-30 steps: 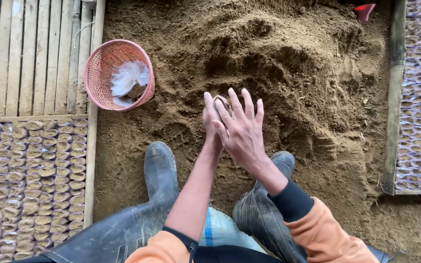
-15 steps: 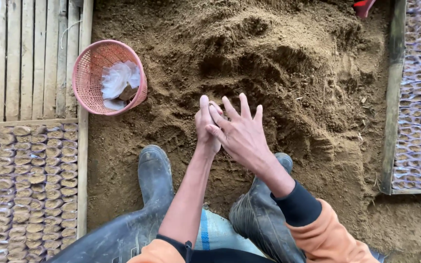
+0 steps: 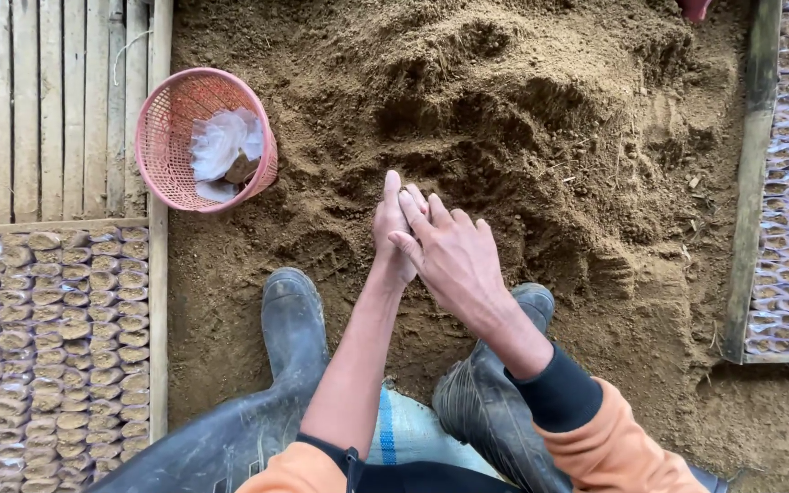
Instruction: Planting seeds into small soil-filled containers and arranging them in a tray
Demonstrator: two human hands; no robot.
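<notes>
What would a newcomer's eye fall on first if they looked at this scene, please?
First, the two hands pressed together in the middle, the right hand laid over the left hand, above a big heap of brown soil. Next, the pink basket at the upper left edge of the soil, with clear plastic bags inside. Rows of small soil-filled bags pack the lower left, and black rubber boots stand below the hands.

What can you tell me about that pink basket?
The pink basket is round, made of plastic mesh with small holes. It lies tipped, its opening facing the camera, at the edge of the brown soil beside the slatted bamboo floor. Crumpled clear plastic bags sit inside. Neither hand touches it.
</notes>
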